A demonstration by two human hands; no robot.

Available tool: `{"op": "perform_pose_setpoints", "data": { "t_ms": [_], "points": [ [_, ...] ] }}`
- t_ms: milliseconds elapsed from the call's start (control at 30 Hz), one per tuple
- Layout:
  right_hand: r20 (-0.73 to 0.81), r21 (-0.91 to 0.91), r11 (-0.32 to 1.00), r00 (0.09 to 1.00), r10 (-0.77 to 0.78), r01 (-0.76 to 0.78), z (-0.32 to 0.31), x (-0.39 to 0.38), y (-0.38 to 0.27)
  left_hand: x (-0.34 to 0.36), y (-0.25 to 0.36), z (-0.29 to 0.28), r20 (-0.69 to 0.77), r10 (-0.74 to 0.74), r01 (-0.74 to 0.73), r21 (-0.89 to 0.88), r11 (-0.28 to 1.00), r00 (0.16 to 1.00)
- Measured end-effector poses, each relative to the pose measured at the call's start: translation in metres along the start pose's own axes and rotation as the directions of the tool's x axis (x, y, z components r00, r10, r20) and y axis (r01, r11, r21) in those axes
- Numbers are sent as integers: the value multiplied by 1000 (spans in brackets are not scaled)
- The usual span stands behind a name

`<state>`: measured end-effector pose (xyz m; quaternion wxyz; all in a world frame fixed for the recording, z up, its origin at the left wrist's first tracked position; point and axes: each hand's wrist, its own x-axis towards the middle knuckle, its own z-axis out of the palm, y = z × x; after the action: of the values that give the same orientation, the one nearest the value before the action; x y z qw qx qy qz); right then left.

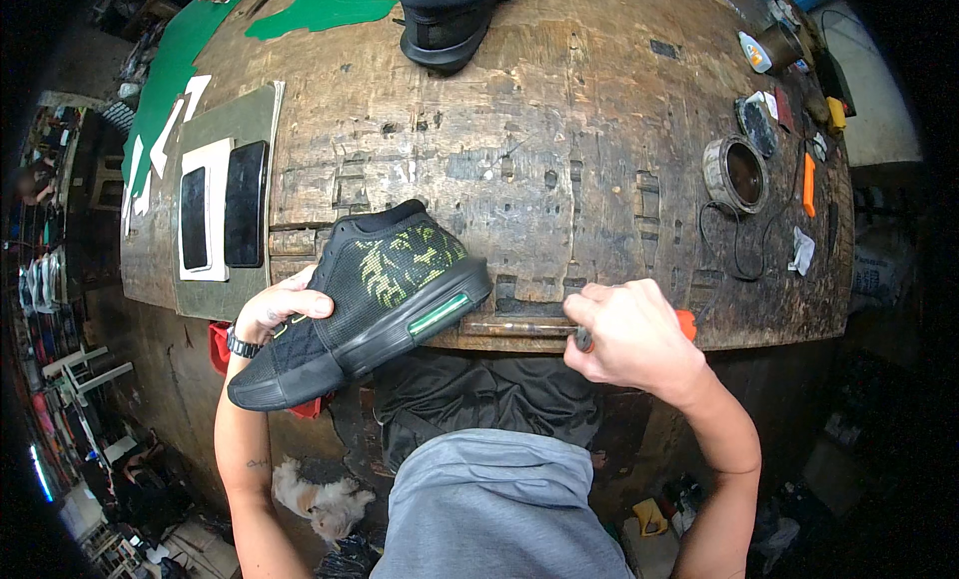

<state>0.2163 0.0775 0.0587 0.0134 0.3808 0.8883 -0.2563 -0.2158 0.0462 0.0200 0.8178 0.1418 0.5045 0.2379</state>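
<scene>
My left hand (290, 304) is closed around a black high-top sneaker (370, 299) from its laced side, thumb on the upper. The shoe is tipped on its side, its toe pointing lower left and its heel toward the right. Yellow-green patterning covers the ankle, and a shiny green window sits in the thick black sole. To the right of the heel, at the table's front edge, my right hand (639, 339) is closed on an orange-handled tool (686, 325). Fingers hide most of the tool, so its kind is unclear. Hand and shoe are apart.
A worn wooden table (499, 159) bears another black sneaker (447, 24) at the far edge. On the left lie phones (246, 204) on a board and green sheet material (320, 4). A round tin (737, 174) and an orange tool (809, 185) are at right.
</scene>
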Motion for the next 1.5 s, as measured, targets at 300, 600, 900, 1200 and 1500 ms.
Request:
{"op": "perform_pose_setpoints", "data": {
  "t_ms": [300, 600, 900, 1200, 1500],
  "points": [
    [-178, 50, 999, 984, 30, -21, 7, 1, 11, 1, 2, 4, 0, 27, -27, 8, 1000, 1000],
    [-188, -20, 999, 981, 38, -43, 13, 3, 7, -1, 6, 8, -11, 11, -11, 13, 1000, 1000],
    [-174, -65, 997, 984, 33, -45, 8, -1, 2, -1, 9, 9, -24, -4, 5, 48, 999, 1000],
    [-140, -54, 998, 990, 32, -40, 7, -2, 1, 0, 11, 7, 51, -3, 1, 35, 999, 999],
    [-140, -4, 999, 989, 47, -48, 6, -1, 7, -2, 13, 8, 29, -21, 20, 39, 999, 999]
  ]
}}
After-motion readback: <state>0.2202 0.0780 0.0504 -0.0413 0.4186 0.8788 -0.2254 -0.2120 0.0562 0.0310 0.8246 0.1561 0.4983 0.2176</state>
